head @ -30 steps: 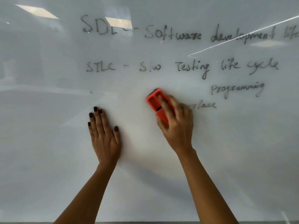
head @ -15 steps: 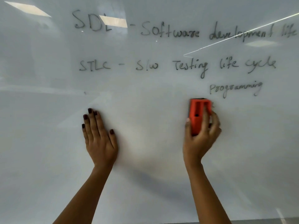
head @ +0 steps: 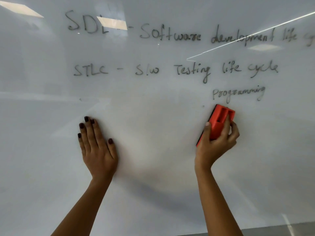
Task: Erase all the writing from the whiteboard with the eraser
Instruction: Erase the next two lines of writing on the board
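Observation:
The whiteboard fills the view. Three lines of dark handwriting sit on its upper half: "SDLC - Software development life", "STLC - S/w Testing life cycle", and "Programming". My right hand grips the orange eraser, pressed to the board just below the left end of "Programming". Flat against the board at lower centre-left, with fingers together, lies my left hand. The board below the writing is wiped clean.
Ceiling lights reflect on the board at the top left and over the first line. A bright diagonal streak crosses the upper right. The board's bottom edge shows at lower right.
My right hand swept the eraser rightward over the word under "Programming", which is now gone, then tilted it slightly. The left hand stayed pressed on the board.

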